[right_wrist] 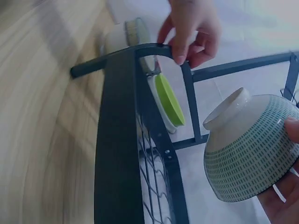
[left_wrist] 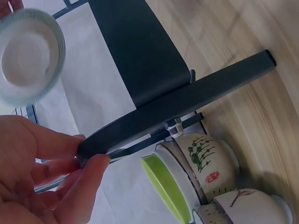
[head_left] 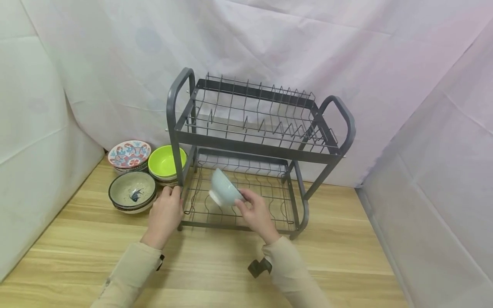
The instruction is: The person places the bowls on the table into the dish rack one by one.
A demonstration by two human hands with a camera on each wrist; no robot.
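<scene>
A: What is the right hand holding?
B: It is pinching a round, pale green-and-white ceramic bowl, tilted near the lower tier of a dark-grey metal rack
A: The left hand?
B: It is gripping the rack's left front frame

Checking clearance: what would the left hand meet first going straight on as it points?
The left hand already grips the rack; past that, the green bowl looks first in line in the head view, though depth is unclear.
</scene>
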